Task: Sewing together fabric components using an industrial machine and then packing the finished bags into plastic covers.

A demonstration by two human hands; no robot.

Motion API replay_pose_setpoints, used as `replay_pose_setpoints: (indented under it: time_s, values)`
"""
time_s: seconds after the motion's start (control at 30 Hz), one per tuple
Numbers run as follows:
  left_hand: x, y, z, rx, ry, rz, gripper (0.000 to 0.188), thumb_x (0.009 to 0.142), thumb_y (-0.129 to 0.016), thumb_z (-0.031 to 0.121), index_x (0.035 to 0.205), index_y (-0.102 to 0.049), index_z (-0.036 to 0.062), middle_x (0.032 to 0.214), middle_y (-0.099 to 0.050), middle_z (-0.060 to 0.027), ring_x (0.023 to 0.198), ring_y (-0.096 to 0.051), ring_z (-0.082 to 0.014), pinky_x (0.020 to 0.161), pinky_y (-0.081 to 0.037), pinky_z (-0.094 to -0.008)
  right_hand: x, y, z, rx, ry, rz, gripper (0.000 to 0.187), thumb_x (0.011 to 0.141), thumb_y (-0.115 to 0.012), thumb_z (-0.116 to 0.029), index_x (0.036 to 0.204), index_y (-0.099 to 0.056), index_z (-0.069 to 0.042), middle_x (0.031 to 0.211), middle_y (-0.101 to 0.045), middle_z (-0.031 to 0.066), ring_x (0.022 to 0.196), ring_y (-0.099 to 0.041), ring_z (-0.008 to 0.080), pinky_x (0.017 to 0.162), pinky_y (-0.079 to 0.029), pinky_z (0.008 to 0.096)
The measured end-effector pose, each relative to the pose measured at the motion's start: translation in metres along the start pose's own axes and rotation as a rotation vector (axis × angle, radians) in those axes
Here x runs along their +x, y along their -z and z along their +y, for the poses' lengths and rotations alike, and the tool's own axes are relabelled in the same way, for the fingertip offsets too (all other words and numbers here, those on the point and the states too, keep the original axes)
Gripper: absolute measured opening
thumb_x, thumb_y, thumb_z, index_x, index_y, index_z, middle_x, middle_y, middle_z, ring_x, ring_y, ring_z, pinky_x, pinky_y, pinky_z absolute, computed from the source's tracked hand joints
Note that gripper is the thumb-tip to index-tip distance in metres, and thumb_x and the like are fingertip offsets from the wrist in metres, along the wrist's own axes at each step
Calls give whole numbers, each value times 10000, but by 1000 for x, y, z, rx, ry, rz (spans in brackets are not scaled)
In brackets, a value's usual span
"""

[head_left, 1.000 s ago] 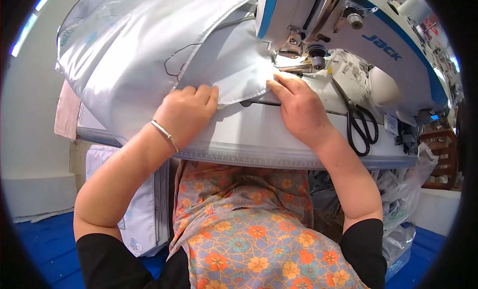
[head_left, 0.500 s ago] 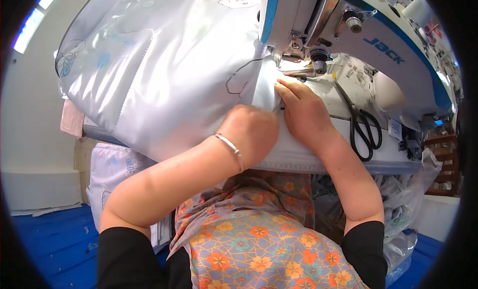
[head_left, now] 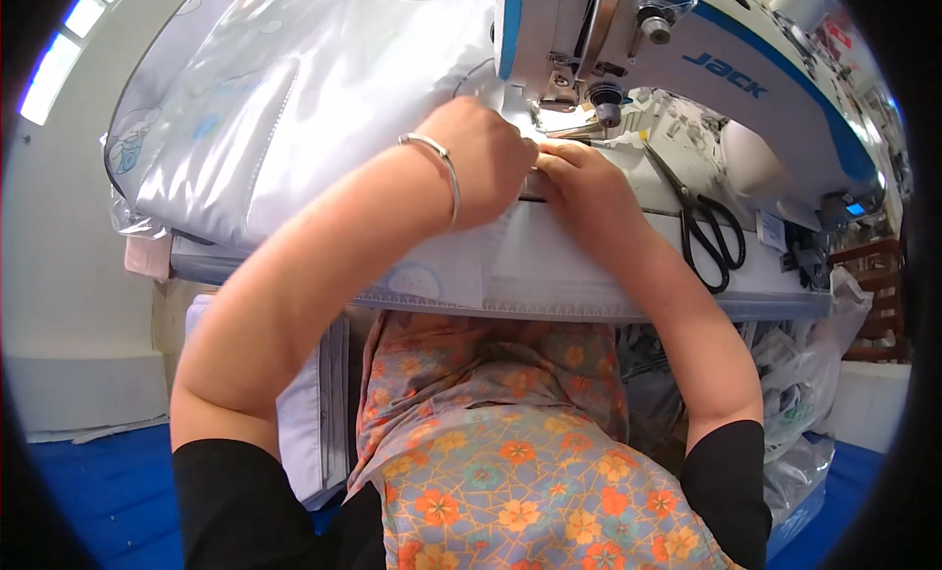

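A shiny pale fabric (head_left: 343,89) with cartoon prints and a dark edging lies over the left of the sewing table, running up to the sewing machine (head_left: 648,50). My left hand (head_left: 478,166), a silver bangle at its wrist, is closed with its fingertips pinched at the fabric's edge, just in front of the presser foot. Right beside it, my right hand (head_left: 594,192) has its fingers bent together on the same edge, touching the left fingertips. The hands hide the exact bit of fabric between them.
Black-handled scissors (head_left: 708,232) lie on the table right of my right hand. Behind them stands a rounded white object (head_left: 751,158). A ruler strip (head_left: 589,305) follows the table's front edge. Clear plastic bags (head_left: 800,374) hang below at the right.
My left hand has moved up and forward to the presser foot, meeting the right fingertips. The fabric's near part has shifted, and a blue print now shows near the front edge.
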State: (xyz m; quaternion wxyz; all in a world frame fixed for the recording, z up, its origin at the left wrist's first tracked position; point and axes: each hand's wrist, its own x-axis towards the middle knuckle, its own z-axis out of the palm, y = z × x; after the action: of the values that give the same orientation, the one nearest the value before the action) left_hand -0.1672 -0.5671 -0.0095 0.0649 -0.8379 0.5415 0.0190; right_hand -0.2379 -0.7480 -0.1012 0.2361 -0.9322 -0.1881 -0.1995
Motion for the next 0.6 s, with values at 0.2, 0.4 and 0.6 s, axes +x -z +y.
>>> replay_pose_setpoints:
  time_s: [0.2,0.4,0.6]
  values:
    - [-4,20,-12,34,58,-134,233,833,-592,149,1017,-712,72,990,-725,-174,935,-695,-331,852,-533,-414,-37,-13,-92,82,82,47,587,700,-810,-112,1234,-576,-41,1334,-534,192,1226,-518,376,1037,-434,501]
    - [-8,-15,-9,-116,-6,35,218,811,-595,65,995,-708,36,941,-695,-177,878,-653,-376,827,-515,-449,-46,-46,-122,237,2,241,589,687,-824,-124,1205,-564,-22,1296,-550,195,1145,-550,402,1038,-429,518]
    - [-8,-30,-9,-200,63,49,277,828,-575,34,1079,-685,70,1063,-696,-157,1003,-670,-337,864,-532,-417,-52,-43,-123,143,-146,241,435,724,-798,-126,1096,-606,-7,1208,-608,174,1119,-578,381,1051,-428,495]
